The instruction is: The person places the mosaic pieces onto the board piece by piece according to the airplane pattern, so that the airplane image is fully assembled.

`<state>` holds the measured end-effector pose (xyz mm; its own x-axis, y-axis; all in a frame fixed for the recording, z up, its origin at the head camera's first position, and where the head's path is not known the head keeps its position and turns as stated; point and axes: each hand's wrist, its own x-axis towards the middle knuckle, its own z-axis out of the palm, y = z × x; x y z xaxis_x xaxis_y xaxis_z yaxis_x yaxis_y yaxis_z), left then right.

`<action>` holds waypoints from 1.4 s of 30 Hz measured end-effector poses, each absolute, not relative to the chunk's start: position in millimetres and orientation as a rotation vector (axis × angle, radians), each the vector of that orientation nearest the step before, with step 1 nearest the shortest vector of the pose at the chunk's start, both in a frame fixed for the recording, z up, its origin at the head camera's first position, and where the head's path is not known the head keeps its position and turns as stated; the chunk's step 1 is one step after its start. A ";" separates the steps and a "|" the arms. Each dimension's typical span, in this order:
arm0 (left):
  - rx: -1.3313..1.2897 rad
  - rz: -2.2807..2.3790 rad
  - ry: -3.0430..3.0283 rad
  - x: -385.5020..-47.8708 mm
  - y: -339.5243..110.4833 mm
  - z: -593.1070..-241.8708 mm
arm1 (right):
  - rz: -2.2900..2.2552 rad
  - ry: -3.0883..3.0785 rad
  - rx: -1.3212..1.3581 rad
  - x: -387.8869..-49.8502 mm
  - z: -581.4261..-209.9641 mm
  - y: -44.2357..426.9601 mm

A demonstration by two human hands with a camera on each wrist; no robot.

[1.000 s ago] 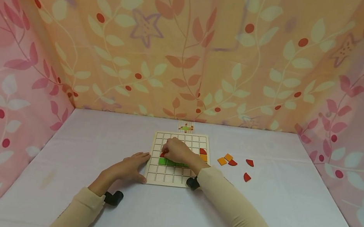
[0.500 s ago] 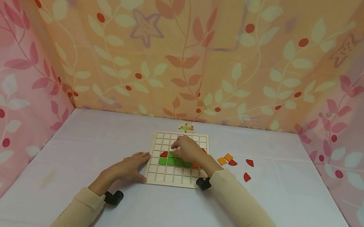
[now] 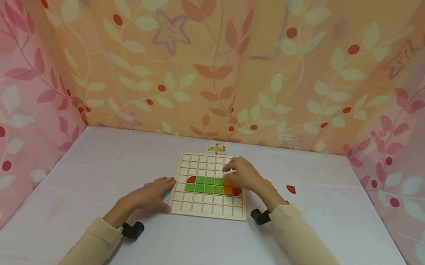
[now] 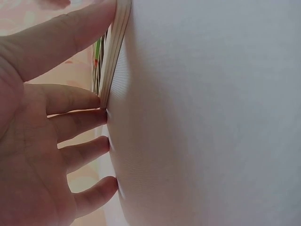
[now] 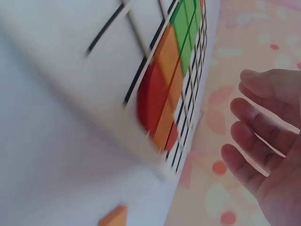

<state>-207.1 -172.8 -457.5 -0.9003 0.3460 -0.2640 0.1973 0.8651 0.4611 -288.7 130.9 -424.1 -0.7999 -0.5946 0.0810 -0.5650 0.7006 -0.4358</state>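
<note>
The gridded wooden board [image 3: 209, 210] lies flat on the table, with green tiles [image 3: 209, 185] in two rows, a red quarter piece [image 3: 191, 179] at their upper left and orange tiles [image 3: 228, 190] at their right end beside another red piece [image 3: 236, 192]. My left hand [image 3: 151, 195] rests at the board's left edge; in the left wrist view its thumb and index finger touch the board's side [image 4: 113, 56]. Above the board's right part hovers my right hand [image 3: 246, 175], fingers relaxed and holding nothing, as the right wrist view of the hand [image 5: 273, 141] shows.
A small pattern card [image 3: 216, 147] lies just behind the board. To the board's right are a loose red piece [image 3: 291, 189] and an orange tile [image 3: 268, 181], partly covered by my right arm. Patterned cloth walls stand behind and at both sides.
My right hand has moved right, from the red piece at the board's left to above its right side, uncovering that piece and the green tiles. My left hand stays in place.
</note>
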 end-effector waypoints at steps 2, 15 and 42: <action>0.406 0.607 2.696 -207.4 -173.4 -456.8 | -0.706 2.847 -0.944 -288.4 -423.1 140.2; 0.410 0.588 2.703 -207.4 -173.0 -456.0 | -0.763 2.891 -0.694 -285.5 -425.5 200.8; 0.393 0.607 2.687 -204.7 -171.2 -453.0 | -0.687 2.864 -0.459 -287.3 -449.5 306.4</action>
<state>-204.7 -171.2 -453.0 -0.8976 0.3406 -0.2799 0.1872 0.8693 0.4574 -287.3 306.4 -449.5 -0.9400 -0.3308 -0.0832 -0.2571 0.8475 -0.4644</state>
